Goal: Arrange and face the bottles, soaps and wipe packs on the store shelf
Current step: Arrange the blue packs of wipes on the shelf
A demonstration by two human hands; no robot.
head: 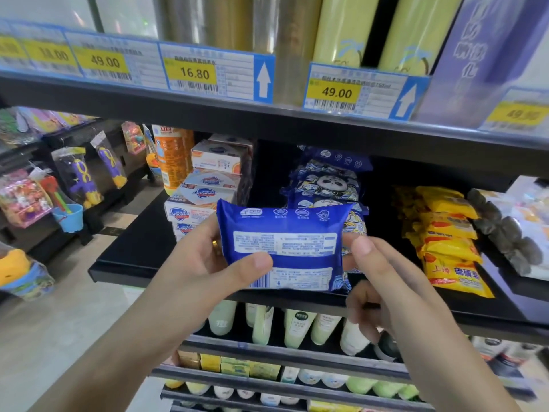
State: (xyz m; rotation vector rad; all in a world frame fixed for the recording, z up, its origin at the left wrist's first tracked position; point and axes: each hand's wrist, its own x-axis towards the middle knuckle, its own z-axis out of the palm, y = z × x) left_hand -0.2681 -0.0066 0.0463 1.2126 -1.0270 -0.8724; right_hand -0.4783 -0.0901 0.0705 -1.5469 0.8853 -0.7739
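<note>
Left hand [208, 257] and right hand [383, 275] pinch blue wipe pack [282, 245], long axis level, back label showing.

Both hands are holding a blue wipe pack [282, 246] in front of the black shelf [142, 257], its printed back showing: the left hand [208, 263] is gripping its left edge with the thumb lying across the lower label, and the right hand [383, 272] is pinching its right edge. Just behind the pack, a stack of blue panda-print wipe packs [326, 179] is sitting on the shelf, with boxed soaps [205, 191] and an orange bottle [172, 156] standing left of the pack. Yellow soap packets [448, 236] are lying to the right of it.
</note>
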